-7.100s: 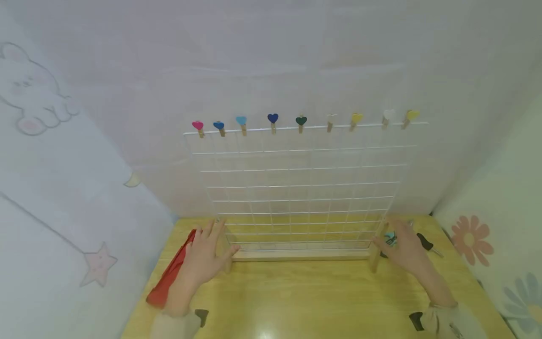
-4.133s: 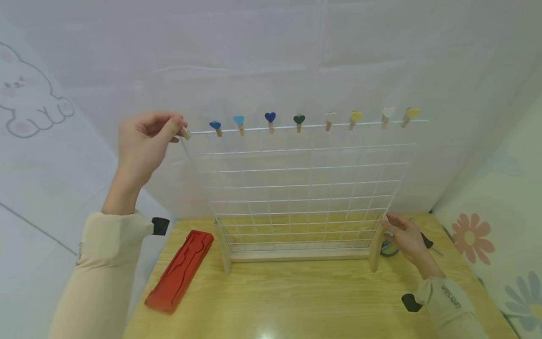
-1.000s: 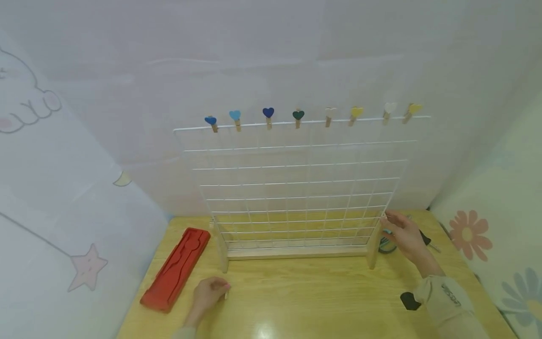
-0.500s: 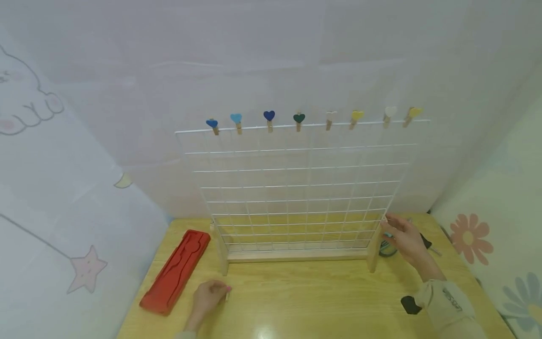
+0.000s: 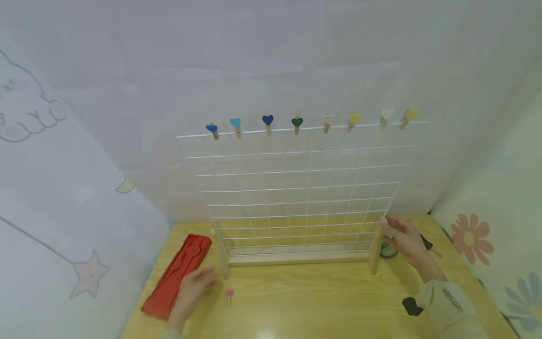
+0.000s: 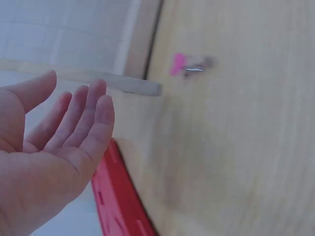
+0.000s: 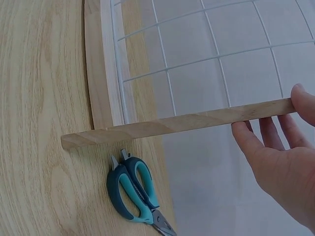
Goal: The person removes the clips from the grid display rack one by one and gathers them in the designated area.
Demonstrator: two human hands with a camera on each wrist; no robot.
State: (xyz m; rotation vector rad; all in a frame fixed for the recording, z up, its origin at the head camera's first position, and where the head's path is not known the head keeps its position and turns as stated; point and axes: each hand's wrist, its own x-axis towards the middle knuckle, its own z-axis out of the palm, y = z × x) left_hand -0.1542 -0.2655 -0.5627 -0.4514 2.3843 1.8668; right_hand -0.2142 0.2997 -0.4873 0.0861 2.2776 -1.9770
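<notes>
A white wire grid panel (image 5: 296, 188) stands in a wooden base (image 5: 296, 259), with several heart-topped clothespins along its top bar, including a dark green one (image 5: 297, 123). A pink heart clothespin (image 5: 229, 294) lies on the table in front of the stand's left leg. My left hand (image 5: 195, 287) is apart from it, held over the red tray; the left wrist view shows the palm (image 6: 49, 182) with nothing in it. My right hand (image 5: 406, 238) grips the upper part of the right wooden post (image 7: 197, 120) between thumb and fingers.
A red molded tray (image 5: 169, 278) lies at the table's left side. Scissors with teal handles (image 7: 133, 189) lie beside the right post, partly behind my right hand in the head view. A black-handled tool (image 5: 428, 242) is at the right. Printed cloth walls surround the table.
Earlier, my left hand took the pink clothespin off the grid's top left corner and brought it down. It has now let go and drawn back left. My right hand stays at the post.
</notes>
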